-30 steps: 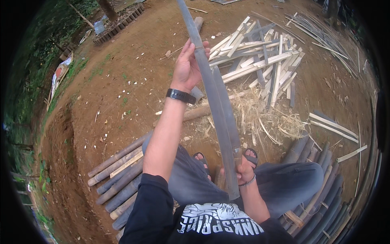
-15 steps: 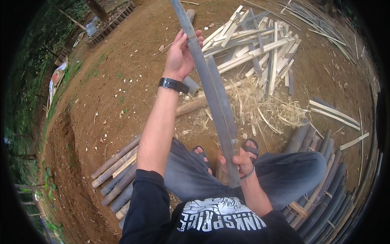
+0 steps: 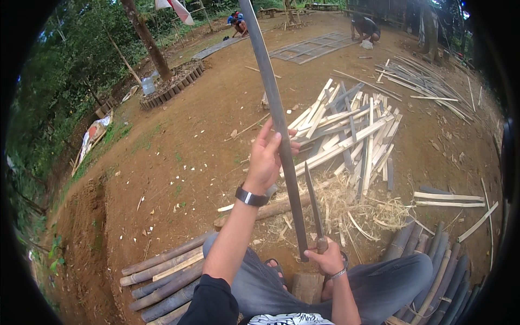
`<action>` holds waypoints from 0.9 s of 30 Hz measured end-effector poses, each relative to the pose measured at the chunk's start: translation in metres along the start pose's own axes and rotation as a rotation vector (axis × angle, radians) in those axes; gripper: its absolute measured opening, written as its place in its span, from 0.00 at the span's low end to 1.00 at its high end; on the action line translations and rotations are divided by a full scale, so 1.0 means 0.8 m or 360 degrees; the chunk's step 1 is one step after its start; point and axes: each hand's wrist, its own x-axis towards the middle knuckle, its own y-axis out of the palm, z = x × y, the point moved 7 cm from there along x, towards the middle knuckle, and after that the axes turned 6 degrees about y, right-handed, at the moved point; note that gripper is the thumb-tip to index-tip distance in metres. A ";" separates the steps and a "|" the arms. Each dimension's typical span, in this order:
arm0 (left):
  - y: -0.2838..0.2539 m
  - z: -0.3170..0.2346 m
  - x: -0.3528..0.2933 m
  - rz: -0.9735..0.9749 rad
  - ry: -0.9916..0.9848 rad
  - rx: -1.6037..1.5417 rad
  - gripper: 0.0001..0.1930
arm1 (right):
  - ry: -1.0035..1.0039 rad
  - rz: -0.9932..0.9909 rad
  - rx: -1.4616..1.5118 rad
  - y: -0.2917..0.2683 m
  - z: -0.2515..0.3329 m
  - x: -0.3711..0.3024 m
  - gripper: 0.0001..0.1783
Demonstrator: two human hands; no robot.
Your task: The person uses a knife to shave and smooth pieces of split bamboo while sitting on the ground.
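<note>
A long, dark split-bamboo strip [image 3: 283,116] stands tilted in front of me, its upper end running out of the top of the view. My left hand [image 3: 266,160] holds it at mid-length, thumb in front and fingers loosely behind. My right hand [image 3: 327,257] grips the wooden handle of a machete [image 3: 314,203], whose blade points up and away, just right of the strip. The right thumb reaches to the strip's lower end; whether it presses on it I cannot tell. Below, a wooden block [image 3: 307,287] sits between my sandalled feet.
A heap of pale split sticks [image 3: 357,135] lies ahead, with curly shavings [image 3: 374,211] before it. Bamboo poles [image 3: 168,279] are stacked at left, more poles [image 3: 441,271] at right. Two people crouch far off near a slatted bamboo panel [image 3: 311,49].
The view has tilted up, bringing the far yard and people into sight. The strip now stands steeper and shows its narrow side; the machete blade has come apart from it, to the right.
</note>
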 end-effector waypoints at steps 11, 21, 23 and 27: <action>0.024 0.044 -0.044 -0.0105 -0.0089 -0.0379 0.18 | 0.0082 -0.0162 0.0261 -0.008 -0.019 0.008 0.13; 0.022 0.080 -0.061 -0.0317 0.0142 0.0255 0.09 | 0.0142 -0.0232 0.0335 -0.020 -0.021 0.004 0.16; 0.028 0.069 -0.058 -0.0279 0.0358 0.0594 0.09 | 0.0136 -0.0241 0.0367 -0.021 -0.026 0.006 0.16; 0.038 0.065 -0.057 -0.0284 0.0156 0.0390 0.11 | 0.0095 -0.0249 0.0432 -0.023 -0.041 0.009 0.17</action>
